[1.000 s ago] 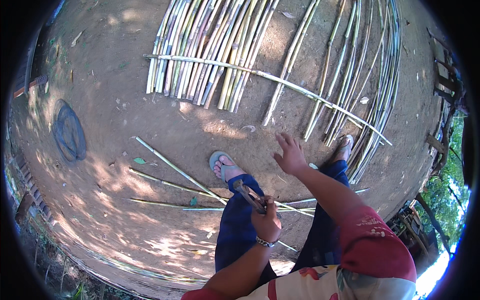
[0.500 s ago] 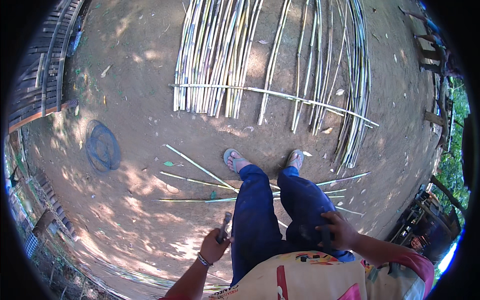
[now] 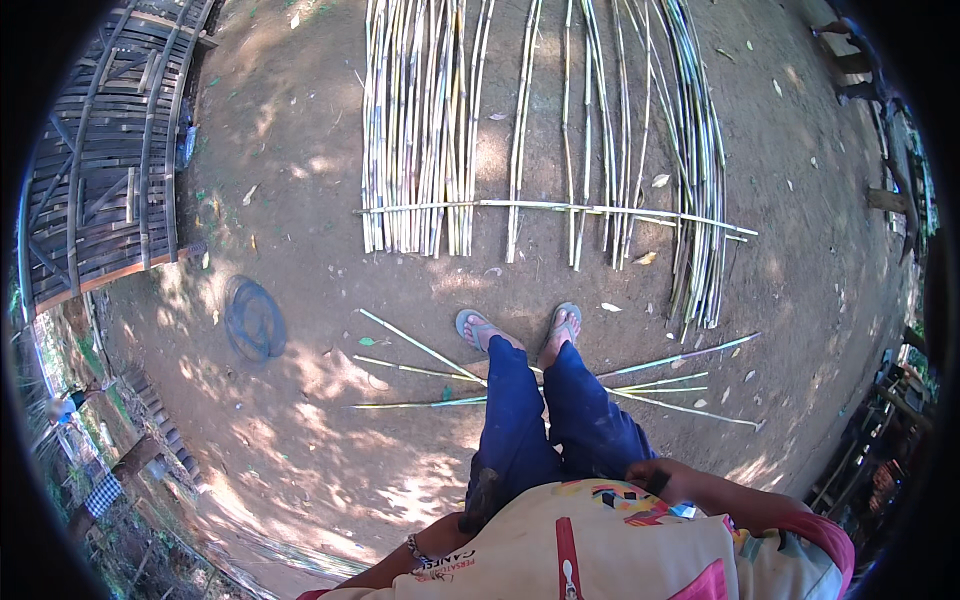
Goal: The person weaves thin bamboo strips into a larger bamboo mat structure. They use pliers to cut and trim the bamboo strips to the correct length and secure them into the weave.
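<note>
My left hand (image 3: 455, 536) is at my left hip, partly hidden by my shirt. Its fingers seem closed round a short dark hand tool (image 3: 484, 493), which shows dimly against my trousers. My right hand (image 3: 652, 472) rests at my right upper thigh, fingers curled on a black object (image 3: 657, 484) whose kind I cannot make out. Beyond my sandalled feet lie long thin jointed canes: a dense row (image 3: 420, 130), several spaced ones, and a bundle (image 3: 705, 170) at the right. A cane laid crosswise (image 3: 540, 205) runs over their near ends.
Loose canes (image 3: 425, 349) lie splayed on the dirt ground beneath and beside my legs. A coil of dark wire or cord (image 3: 255, 318) lies at the left. A slatted wooden structure (image 3: 110, 170) stands far left; dark clutter (image 3: 870, 470) fills the right edge.
Both hands have drawn in toward my body: the left, with its tool, back to my hip, the right closer to my waist. My feet have shifted slightly left and my view has turned.
</note>
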Motion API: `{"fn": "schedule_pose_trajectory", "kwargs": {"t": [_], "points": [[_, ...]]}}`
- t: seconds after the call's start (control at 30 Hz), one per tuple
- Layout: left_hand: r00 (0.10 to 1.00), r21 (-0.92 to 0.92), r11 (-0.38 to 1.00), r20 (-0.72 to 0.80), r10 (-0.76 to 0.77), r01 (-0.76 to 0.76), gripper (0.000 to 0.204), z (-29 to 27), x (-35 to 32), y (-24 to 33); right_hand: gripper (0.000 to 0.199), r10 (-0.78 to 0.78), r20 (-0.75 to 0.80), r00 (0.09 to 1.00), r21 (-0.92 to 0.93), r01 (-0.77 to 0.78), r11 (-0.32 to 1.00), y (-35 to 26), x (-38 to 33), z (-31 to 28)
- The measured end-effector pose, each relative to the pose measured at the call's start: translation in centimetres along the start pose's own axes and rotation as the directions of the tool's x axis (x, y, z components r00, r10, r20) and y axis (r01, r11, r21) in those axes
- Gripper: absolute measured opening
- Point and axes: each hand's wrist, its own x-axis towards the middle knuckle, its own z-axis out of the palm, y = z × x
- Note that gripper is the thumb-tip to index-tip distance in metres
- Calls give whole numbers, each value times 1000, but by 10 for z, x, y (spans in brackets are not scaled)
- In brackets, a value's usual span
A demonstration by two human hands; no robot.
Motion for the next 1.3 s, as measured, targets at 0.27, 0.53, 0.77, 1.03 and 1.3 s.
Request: {"fn": "schedule_pose_trajectory", "kwargs": {"t": [0.27, 0.53, 0.77, 1.03, 1.3], "points": [[940, 264, 953, -261, 222, -152, 24, -46, 47, 69, 20, -127, 154, 980, -472, 186, 862, 16, 86, -80], [478, 56, 623, -587, 653, -781, 20, -189, 214, 265, 26, -695, -446, 563, -448, 532, 718, -83, 324, -146], [182, -45, 281, -855, 485, -959, 26, -241, 396, 275, 39, -922, -338, 187, -768, 512, 386, -137, 449, -173], [255, -85, 395, -880, 401, -915, 36, -282, 506, 223, 40, -633, -297, 715, -532, 426, 731, -102, 552, -186], [404, -44, 601, -779, 479, -798, 70, -276, 521, 218, 45, -569, -471, 674, -67, 616, 785, -39, 634, -196]]}}
